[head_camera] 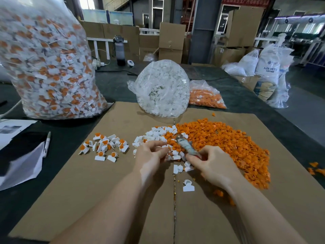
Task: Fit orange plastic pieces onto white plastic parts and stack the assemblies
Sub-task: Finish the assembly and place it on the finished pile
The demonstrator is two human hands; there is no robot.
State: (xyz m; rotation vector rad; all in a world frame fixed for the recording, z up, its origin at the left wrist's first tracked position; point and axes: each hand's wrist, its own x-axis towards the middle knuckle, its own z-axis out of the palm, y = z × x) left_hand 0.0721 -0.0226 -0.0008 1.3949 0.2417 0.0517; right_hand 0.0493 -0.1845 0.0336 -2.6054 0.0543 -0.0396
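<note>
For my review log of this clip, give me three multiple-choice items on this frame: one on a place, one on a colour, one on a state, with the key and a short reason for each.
1. Where does the small pile of finished assemblies lie on the cardboard sheet?
A. Left of both hands
B. On top of the loose orange pieces
C. Inside the bag of white parts

2. What colour fills the tall bag at far left?
A. White only
B. White mixed with orange
C. Blue

3. What is the right hand doing?
A. Lying flat and empty
B. Holding a grey tool
C. Holding the marker pen

Key: 1 A, the pile sits left of the left hand. 2 B, white and orange show through the clear plastic. 3 B, the fingers curl round the blurred grey tool; the marker pen lies untouched at the left.
</note>
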